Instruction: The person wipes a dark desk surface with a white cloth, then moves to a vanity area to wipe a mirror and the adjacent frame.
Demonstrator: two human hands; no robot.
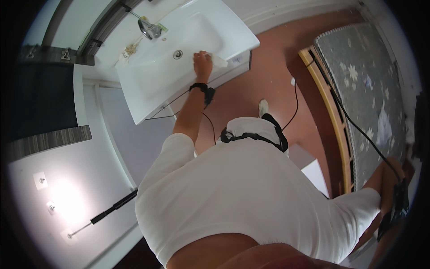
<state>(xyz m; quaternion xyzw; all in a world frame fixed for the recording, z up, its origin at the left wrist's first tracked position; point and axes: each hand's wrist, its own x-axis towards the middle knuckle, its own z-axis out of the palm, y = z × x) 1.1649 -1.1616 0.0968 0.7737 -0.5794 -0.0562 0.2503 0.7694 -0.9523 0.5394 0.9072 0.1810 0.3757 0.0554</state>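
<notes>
My left hand [203, 64] is over the front part of a white washbasin [144, 80], its fingers closed around a thin white cloth or wipe [219, 61]. The cloth lies across the basin's front rim. A round drain [178, 54] is just beside the hand. Behind it stands a chrome faucet [150, 30] with something yellow-green by it. On the basin's back ledge sits a brownish, crumpled clump [130, 49]. A black strap with a small device is around my left wrist. My right arm is bent at the far right edge, and its hand is out of view.
Beneath the basin is a cabinet [228, 69]. To the right is a grey floral mattress [362, 87] on a wooden frame [324, 90], with a pale plastic bag [384, 124] on it. Black cables [364, 136] cross this side. A white box-like object [314, 171] stands near my right side.
</notes>
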